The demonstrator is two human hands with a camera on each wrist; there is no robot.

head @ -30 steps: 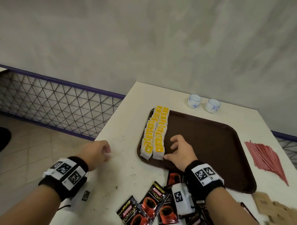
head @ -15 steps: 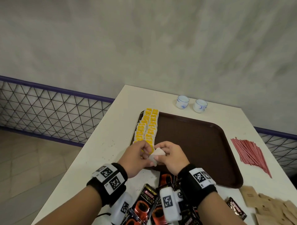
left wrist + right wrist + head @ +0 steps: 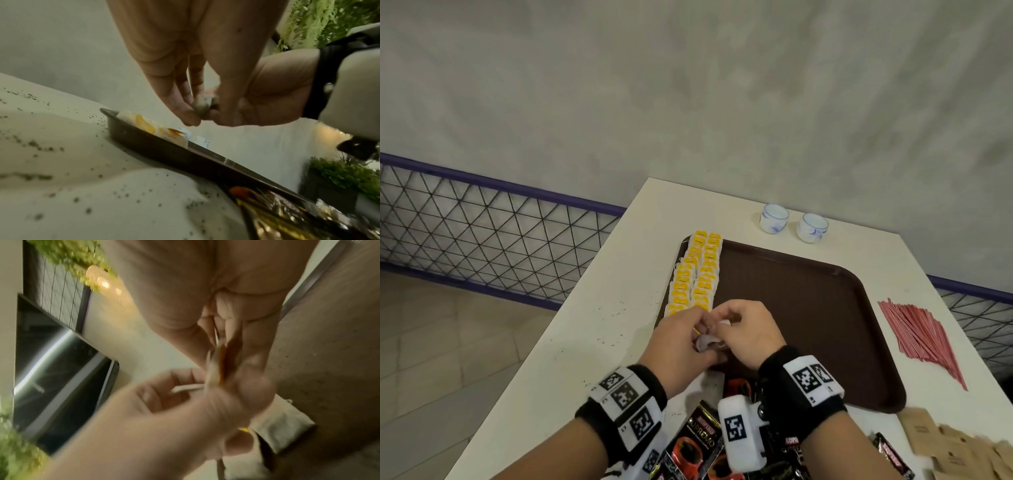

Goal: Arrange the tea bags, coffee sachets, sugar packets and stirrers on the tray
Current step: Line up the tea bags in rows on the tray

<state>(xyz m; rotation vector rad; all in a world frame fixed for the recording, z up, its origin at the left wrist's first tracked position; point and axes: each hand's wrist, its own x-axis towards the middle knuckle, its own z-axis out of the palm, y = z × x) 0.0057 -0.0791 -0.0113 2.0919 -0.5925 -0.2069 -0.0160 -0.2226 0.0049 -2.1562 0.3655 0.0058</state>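
Note:
Both hands meet over the near left corner of the brown tray (image 3: 808,308). My left hand (image 3: 681,339) and right hand (image 3: 743,329) pinch one white tea bag (image 3: 707,341) between their fingertips; it also shows in the left wrist view as a pale tea bag (image 3: 203,104). Two rows of yellow-tagged tea bags (image 3: 697,274) line the tray's left side. Red stirrers (image 3: 921,339) lie right of the tray. Black and red coffee sachets (image 3: 698,445) sit at the near table edge, brown sugar packets (image 3: 955,448) at the near right.
Two small white and blue cups (image 3: 792,226) stand beyond the tray's far edge. The white table (image 3: 585,342) is speckled with dark crumbs and drops off at the left toward a wire fence (image 3: 482,233). Most of the tray's floor is bare.
My left hand came in from the table's left edge to join the right. Both now hold a tea bag that the right hand lifted from the row's near end.

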